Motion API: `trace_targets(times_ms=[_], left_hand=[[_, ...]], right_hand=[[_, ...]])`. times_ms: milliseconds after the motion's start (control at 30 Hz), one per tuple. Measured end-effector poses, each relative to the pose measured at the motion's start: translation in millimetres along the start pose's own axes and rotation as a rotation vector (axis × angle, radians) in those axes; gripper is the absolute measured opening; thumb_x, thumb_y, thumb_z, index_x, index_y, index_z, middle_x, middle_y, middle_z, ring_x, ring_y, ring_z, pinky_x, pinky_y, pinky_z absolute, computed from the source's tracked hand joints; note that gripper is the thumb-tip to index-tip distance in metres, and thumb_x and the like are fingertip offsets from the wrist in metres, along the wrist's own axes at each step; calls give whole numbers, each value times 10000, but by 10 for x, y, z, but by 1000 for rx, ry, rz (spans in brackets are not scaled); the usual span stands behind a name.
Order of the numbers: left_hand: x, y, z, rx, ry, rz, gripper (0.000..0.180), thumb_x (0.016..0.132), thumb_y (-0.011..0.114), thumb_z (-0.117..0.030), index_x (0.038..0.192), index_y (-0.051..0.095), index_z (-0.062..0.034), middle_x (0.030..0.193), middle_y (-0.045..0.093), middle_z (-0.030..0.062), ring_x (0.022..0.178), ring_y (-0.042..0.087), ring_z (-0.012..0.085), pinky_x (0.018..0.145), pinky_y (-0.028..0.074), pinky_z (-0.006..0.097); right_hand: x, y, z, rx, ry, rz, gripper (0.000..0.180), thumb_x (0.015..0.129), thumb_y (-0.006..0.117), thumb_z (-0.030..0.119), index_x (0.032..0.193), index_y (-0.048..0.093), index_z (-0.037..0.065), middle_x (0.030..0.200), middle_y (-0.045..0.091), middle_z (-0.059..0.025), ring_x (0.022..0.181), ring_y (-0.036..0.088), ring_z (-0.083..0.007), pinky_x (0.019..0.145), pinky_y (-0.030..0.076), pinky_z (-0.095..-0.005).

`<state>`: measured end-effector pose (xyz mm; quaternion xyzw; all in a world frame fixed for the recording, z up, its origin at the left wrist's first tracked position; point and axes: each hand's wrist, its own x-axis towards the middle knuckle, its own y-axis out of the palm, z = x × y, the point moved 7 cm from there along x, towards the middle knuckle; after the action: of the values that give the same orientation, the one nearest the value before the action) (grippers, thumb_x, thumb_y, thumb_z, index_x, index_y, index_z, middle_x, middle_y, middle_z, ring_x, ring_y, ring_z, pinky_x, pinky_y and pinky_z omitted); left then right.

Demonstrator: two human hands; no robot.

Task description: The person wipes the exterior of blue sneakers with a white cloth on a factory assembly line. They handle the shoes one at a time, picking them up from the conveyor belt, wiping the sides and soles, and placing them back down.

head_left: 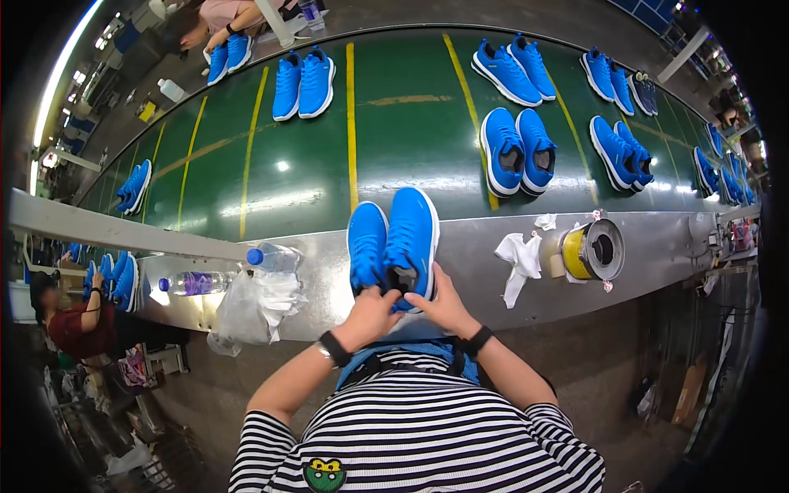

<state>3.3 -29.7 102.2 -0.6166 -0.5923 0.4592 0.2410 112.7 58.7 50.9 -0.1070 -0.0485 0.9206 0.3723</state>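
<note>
A pair of bright blue sneakers with white soles lies in front of me, toes pointing away, on the metal ledge and partly over the belt edge. The right sneaker (413, 226) sits slightly farther forward than the left sneaker (366, 240). My left hand (371, 317) is closed at the heel openings, its fingers bent at the collar between the two shoes. My right hand (445, 306) grips the right sneaker's heel from its outer side, thumb near the collar. The fingertips of both hands are partly hidden at the heels.
A green belt (394, 156) with yellow lines carries several more blue pairs. On the metal ledge (468, 246), bottles (205, 283) and a plastic bag (244, 312) lie left; a white cloth (519, 261) and a yellow-banded can (593, 250) lie right. Other people work across the belt and at left.
</note>
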Motion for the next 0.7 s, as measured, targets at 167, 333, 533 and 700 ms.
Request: trace_targets(times_ms=[167,333,533,700], left_hand=[[-242,-216,102,-311,-10,-386,390,690,651,-112,1027,476,-22,897,494,181,818,504,307,703,433,366],[-212,135,981,-588,-404,-407,748,653,673,-99,1265,262,30,1023,484,164,913,508,256,774,439,326],[29,607,1225,-1468,-566,-154,341,720,511,16,1061,523,0,895,588,61,765,573,152,685,469,289],[-65,701,1293,-1819,-464,39,304,788,518,-38,1090,519,-2,1016,586,107,865,591,181,734,495,308]], right_hand=[[-46,-303,-435,83,267,-27,830,650,735,340,1245,320,-63,1151,454,-219,1077,467,-293,914,368,-351],[355,-136,-555,27,207,15,738,677,691,112,1290,293,2,1158,492,-173,1075,488,-231,883,389,-328],[287,-194,-368,308,222,-233,426,750,554,46,1159,455,-19,1030,568,-112,915,551,-197,802,430,-301],[-43,-413,-431,569,442,-151,306,799,517,55,1103,517,16,1039,570,-79,907,555,-167,806,444,-312]])
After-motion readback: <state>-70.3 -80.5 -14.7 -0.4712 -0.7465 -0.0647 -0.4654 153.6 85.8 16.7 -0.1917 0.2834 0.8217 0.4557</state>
